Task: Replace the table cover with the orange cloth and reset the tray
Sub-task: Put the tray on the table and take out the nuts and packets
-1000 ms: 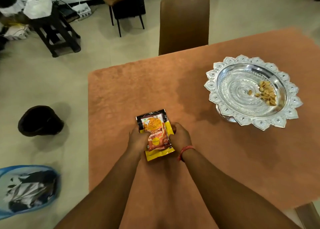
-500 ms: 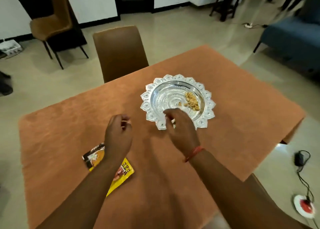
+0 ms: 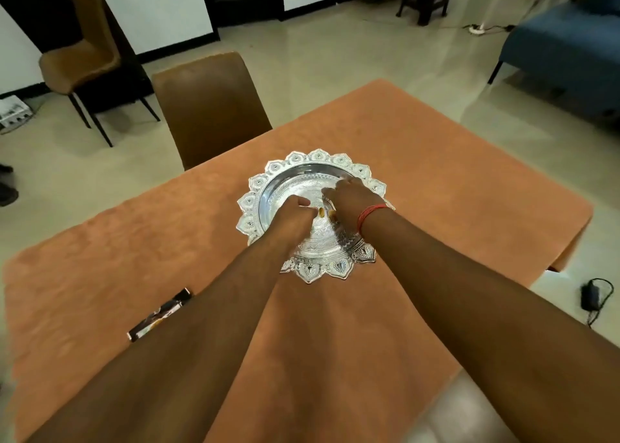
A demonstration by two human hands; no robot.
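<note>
The orange cloth (image 3: 419, 180) covers the whole table. On it at the centre stands the ornate silver tray (image 3: 292, 164). Both of my hands are inside the tray. My left hand (image 3: 295, 212) is curled, with a yellowish nut (image 3: 321, 211) at its fingertips. My right hand (image 3: 349, 197), a red thread on its wrist, curls its fingers down over the rest of the nuts and hides most of them. A snack packet (image 3: 159, 315) lies flat on the cloth near left, partly under my left forearm.
A brown chair (image 3: 208, 107) is pushed in at the table's far side and another (image 3: 80, 56) stands at the back left. A blue sofa (image 3: 567, 49) is far right. A charger with cable (image 3: 592, 296) lies on the floor past the table's right edge.
The packet, held in both hands a second ago, now lies on the cloth. Both hands have moved forward into the tray and closed over the nuts. My view has swung right.
</note>
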